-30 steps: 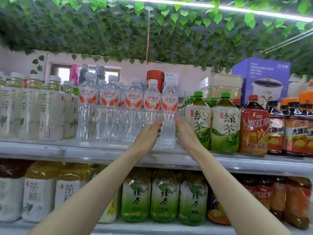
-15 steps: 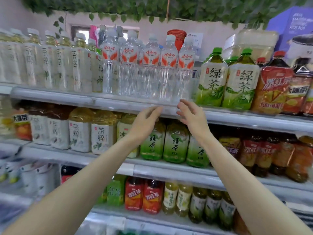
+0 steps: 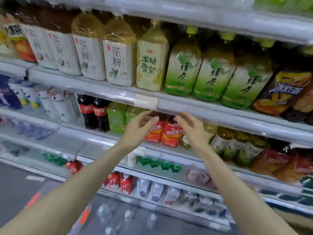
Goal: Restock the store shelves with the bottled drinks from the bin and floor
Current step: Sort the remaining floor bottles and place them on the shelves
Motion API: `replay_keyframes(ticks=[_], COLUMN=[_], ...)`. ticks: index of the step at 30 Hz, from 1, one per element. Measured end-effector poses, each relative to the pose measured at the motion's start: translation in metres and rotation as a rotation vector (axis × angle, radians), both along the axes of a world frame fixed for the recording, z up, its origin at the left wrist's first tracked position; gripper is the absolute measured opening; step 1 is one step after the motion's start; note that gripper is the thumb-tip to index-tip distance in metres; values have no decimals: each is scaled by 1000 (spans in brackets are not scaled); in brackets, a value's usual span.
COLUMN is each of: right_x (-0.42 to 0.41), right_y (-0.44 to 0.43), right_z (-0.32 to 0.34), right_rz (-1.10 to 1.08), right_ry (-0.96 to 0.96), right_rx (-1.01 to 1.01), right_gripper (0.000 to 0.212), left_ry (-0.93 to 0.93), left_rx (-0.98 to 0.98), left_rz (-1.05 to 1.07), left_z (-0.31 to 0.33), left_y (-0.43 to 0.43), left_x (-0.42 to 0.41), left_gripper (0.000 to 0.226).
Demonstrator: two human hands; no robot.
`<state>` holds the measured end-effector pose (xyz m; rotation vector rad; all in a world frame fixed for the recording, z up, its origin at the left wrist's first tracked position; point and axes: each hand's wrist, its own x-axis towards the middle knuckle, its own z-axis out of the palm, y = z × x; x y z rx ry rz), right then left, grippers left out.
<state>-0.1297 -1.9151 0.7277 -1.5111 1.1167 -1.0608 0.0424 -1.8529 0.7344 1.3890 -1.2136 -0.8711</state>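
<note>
My left hand (image 3: 138,128) and my right hand (image 3: 191,128) hang in the air in front of the shelves, both empty, fingers loosely spread, palms facing each other. They hover before two small red iced-tea bottles (image 3: 162,133). Below, near the bottom edge, clear water bottles (image 3: 125,216) lie blurred in a bin with orange marks (image 3: 84,216). The shelf rail (image 3: 203,108) above my hands carries large green-tea bottles (image 3: 213,72) and pale tea bottles (image 3: 116,63).
Cola bottles (image 3: 93,112) and green bottles (image 3: 116,117) stand left of the red ones. Lower shelves hold small cartons and packs (image 3: 155,190). Dark floor (image 3: 15,185) shows at the lower left. Orange-labelled bottles (image 3: 281,92) fill the right.
My view has tilted down from the top shelf of water bottles to the lower shelves and bin. Both hands have let go of the water bottle there and dropped, empty.
</note>
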Motion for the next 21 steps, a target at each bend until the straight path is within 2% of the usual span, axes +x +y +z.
replay_keyframes(ticks=[7, 10, 13, 18, 21], right_x=[40, 59, 80, 117, 139], right_y=[24, 42, 65, 105, 133], right_z=[-146, -215, -285, -417, -498], right_rz=[-70, -127, -165, -180, -208], right_ry=[12, 58, 105, 224, 223], right_rx=[300, 402, 485, 625, 734], right_gripper=[22, 28, 23, 19, 17], left_ry=[38, 42, 38, 52, 32], left_rx=[260, 364, 460, 646, 773], left_rz=[-55, -99, -130, -129, -111], left_z=[-139, -204, -276, -403, -484], left_y=[6, 13, 25, 54, 85], left_x=[51, 76, 102, 141, 161], left_gripper=[39, 38, 35, 49, 37])
